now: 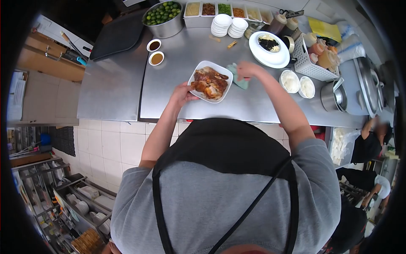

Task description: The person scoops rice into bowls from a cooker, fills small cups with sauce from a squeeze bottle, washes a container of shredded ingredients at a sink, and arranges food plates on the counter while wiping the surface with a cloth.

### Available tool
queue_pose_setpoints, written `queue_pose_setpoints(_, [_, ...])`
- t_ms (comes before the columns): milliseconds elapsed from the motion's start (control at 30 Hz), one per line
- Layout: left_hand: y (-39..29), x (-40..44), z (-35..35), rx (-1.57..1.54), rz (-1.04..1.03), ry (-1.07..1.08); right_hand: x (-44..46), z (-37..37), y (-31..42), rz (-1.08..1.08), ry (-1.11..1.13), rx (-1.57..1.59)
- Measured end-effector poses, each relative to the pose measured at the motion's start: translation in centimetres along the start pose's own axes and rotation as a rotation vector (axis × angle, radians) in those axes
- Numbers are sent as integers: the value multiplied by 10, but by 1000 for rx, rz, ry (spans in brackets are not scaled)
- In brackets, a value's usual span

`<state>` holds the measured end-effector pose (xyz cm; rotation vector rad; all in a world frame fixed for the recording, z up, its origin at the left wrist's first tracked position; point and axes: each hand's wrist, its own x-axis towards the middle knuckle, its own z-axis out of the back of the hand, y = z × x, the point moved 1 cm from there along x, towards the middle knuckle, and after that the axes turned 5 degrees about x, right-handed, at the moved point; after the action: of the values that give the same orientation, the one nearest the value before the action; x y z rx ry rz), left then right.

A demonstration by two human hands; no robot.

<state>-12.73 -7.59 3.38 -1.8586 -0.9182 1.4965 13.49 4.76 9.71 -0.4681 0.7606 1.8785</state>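
A white square dish of browned roast meat pieces, which look like chicken, is tilted slightly over the steel counter. My left hand is closed on its lower left edge, with the thumb by the rim and the fingers partly hidden beneath. Just right of the dish, my right hand grips a pale green cloth, whose lower part hangs down beside the dish's right side. Whether the cloth touches the rim I cannot tell.
Two sauce cups stand left on the counter. A lime pot, topping tubs and stacked saucers line the back. Right are a plate, rice bowls, a bottle basket and a saucepan. Other people work far right.
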Motion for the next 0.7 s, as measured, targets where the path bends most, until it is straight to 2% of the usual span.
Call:
queue_pose_setpoints(67, [1, -10, -2, -66, -25, 61, -20, -1, -24, -31, -22, -81])
queue_pose_setpoints(100, [-8, -12, -2, -64, -27, 66, -24, -3, -39, -28, -300, 32])
queue_pose_setpoints(133, [-20, -14, 0, 108, 0, -15, -25, -4, -47, -24, -576, 145])
queue_pose_setpoints(167, [-29, -12, 4, 280, 28, -98, -19, -7, -50, -27, -577, 145])
queue_pose_setpoints(233, [-42, 35, 18, 654, -121, -246, -2, -10, -45, -15, -621, 331])
queue_pose_setpoints(300, [-63, 66, 3, 650, -276, -162, 18, -21, -30, 70, -614, 429])
queue_pose_setpoints(333, [-71, 75, -7, 651, -277, -159, 24, -28, -20, 68, -616, 429])
queue_pose_setpoints(400, [-83, 87, -21, 1331, -442, -149, 30, -40, -3, 109, -672, 514])
queue_pose_setpoints(533, [-75, 90, -13, 1437, -563, -231, 3, -59, 4, 103, -806, 445])
queue_pose_setpoints(600, [-68, 70, -4, 1250, -390, -304, -6, -65, -2, 112, -113, 197])
queue_pose_setpoints(633, [-63, 62, 1, 1247, -392, -308, -14, -60, -11, 114, -114, 192])
queue_pose_setpoints(700, [-46, 44, 12, 940, -235, -310, -32, -50, -26, 118, 80, 216])
